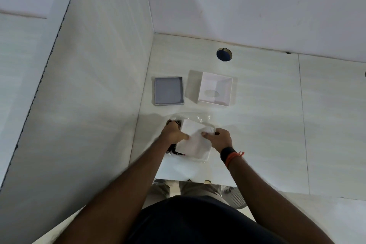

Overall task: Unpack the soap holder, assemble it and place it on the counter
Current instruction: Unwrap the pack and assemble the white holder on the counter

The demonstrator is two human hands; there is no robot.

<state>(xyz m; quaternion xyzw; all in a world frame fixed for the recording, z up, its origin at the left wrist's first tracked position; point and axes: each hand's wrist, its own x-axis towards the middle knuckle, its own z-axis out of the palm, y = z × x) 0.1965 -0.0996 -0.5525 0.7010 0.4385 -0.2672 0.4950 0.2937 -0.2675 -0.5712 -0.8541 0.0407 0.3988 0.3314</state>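
On the pale tiled counter [267, 125] lies a white flat soap holder part [195, 142], still partly inside a clear plastic bag [198, 118]. My left hand [174, 133] grips its left edge, thumb on top. My right hand [220, 137] grips its right edge. A dark piece [175, 151] shows under the white part at the left. Farther back, a grey square tray [168, 91] lies flat at the left, and an open white square box [215, 89] stands to its right.
A round hole [224, 54] is cut in the counter near the back wall. A tiled side wall [89, 85] rises close on the left. The counter's front edge [198, 179] runs just below my hands, with a floor drain cover [235, 197] beneath.
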